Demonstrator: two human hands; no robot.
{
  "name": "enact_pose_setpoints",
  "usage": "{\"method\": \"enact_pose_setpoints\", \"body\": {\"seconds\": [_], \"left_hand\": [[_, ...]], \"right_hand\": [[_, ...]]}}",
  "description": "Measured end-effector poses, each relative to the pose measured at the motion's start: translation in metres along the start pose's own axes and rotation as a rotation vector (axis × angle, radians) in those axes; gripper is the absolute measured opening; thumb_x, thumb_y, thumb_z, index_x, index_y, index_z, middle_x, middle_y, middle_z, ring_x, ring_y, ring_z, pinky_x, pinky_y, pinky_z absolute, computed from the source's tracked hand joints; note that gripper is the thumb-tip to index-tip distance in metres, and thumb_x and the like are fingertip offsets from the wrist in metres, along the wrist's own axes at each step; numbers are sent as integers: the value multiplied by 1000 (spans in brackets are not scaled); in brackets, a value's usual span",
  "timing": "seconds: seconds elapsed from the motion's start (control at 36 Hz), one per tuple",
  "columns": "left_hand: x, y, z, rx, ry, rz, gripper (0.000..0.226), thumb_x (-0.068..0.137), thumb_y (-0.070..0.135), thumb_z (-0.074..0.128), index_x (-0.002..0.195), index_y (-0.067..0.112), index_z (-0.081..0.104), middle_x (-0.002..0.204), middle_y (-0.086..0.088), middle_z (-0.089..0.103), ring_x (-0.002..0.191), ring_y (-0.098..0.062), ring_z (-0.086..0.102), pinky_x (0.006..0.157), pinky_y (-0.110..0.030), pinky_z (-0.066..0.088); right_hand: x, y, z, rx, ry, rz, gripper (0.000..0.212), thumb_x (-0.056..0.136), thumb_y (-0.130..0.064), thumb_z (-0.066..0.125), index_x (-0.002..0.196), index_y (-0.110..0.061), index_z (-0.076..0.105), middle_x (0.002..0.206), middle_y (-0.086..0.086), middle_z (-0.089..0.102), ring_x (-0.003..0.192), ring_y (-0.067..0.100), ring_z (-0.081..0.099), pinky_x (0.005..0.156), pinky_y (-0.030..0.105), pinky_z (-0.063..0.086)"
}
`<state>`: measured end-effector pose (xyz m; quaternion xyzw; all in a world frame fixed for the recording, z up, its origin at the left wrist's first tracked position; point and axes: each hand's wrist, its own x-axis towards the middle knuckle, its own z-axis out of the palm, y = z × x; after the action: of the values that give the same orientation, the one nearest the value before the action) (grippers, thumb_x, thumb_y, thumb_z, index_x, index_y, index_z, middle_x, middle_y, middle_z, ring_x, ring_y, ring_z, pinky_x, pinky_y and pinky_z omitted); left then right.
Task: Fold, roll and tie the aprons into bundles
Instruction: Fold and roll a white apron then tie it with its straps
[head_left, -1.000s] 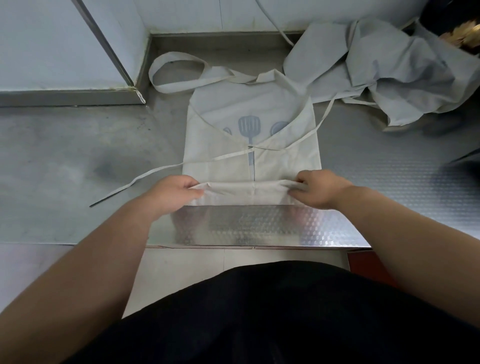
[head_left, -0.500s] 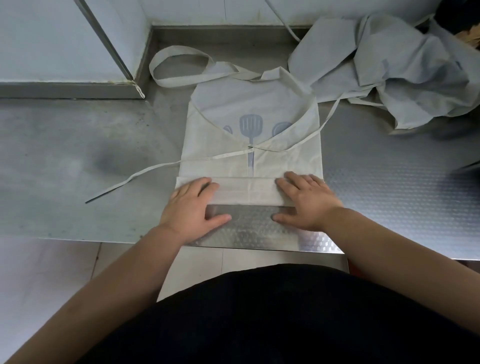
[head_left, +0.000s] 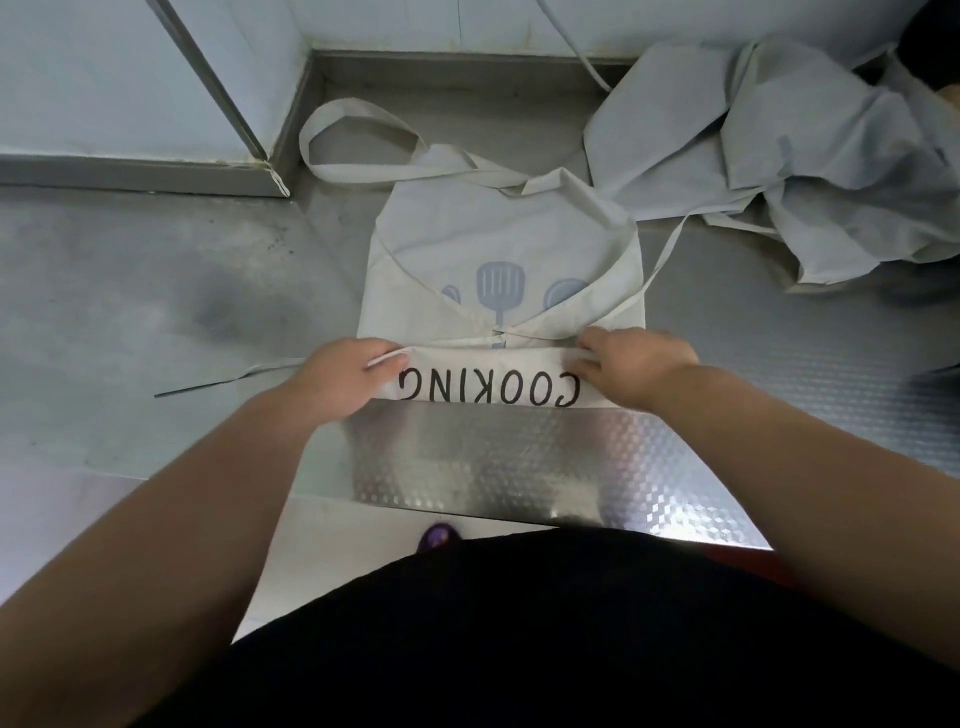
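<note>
Gripping apron roll ends: left hand, right hand.

The left hand and right hand, pressed flat a moment ago, now grip the ends of the apron's rolled edge, which has turned over once more, baring upside-down black COOKING lettering.
</note>
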<state>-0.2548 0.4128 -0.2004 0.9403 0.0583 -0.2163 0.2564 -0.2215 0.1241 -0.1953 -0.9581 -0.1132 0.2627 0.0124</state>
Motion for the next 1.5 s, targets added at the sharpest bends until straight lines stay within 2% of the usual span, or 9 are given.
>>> {"method": "enact_pose_setpoints", "body": {"seconds": [0.17,0.31,0.61,0.83,0.94,1.06,1.22,1.33,1.5], "left_hand": [[5,-3,11,40,205,-114,39,86,32,45,121,24,60,119,-11,60,107,-32,56,88,-38,46],[7,-2,19,252,236,-165,37,90,23,45,127,22,50,127,-8,49,113,-31,46,83,-37,40],[19,-16,8,441,283,-46,49,86,36,46,132,20,49,124,-7,46,116,-28,38,94,-37,33],[21,-25,17,353,392,456,48,59,-10,68,99,16,71,99,-5,65,92,-25,52,78,-37,44],[19,-26,12,472,432,497,26,78,24,52,92,25,75,87,7,70,85,-22,65,86,-34,26],[18,-26,11,521,238,454,62,66,76,46,104,31,66,108,12,63,103,-16,58,93,-33,21],[29,-21,-10,254,155,408,59,66,55,30,101,26,69,101,9,68,93,-18,64,85,-31,40],[43,-21,-22,217,44,423,66,67,58,27,101,24,71,91,2,68,85,-23,63,74,-33,48],[47,-24,-18,218,77,382,57,72,57,29,91,24,71,82,3,65,80,-21,61,70,-34,47]], "right_hand": [[9,-3,20,-204,196,17,28,97,-25,42,125,-21,44,122,3,52,113,26,47,93,36,31],[10,-16,16,48,204,60,45,88,-13,45,132,-18,35,124,7,52,111,30,49,93,36,33],[19,-18,20,199,185,284,38,101,-30,30,125,-5,46,124,15,47,113,34,46,90,40,38],[6,-22,28,43,244,27,32,98,-32,40,124,-17,52,119,6,53,110,29,51,88,36,42],[-6,-18,32,0,138,-107,75,82,-67,48,143,-27,35,144,-2,36,130,21,37,109,36,19],[-7,-13,32,36,210,-119,60,88,-53,50,138,-21,46,141,0,47,126,23,47,104,36,24],[-6,-12,7,16,190,-46,38,95,-46,39,118,-19,50,112,5,65,102,32,58,73,30,35],[1,-5,-7,186,100,22,61,86,-59,46,138,-30,36,127,2,54,117,25,53,87,34,44],[3,2,-3,126,-3,223,86,68,-87,28,126,-27,51,119,1,53,110,22,53,81,35,43]]}}
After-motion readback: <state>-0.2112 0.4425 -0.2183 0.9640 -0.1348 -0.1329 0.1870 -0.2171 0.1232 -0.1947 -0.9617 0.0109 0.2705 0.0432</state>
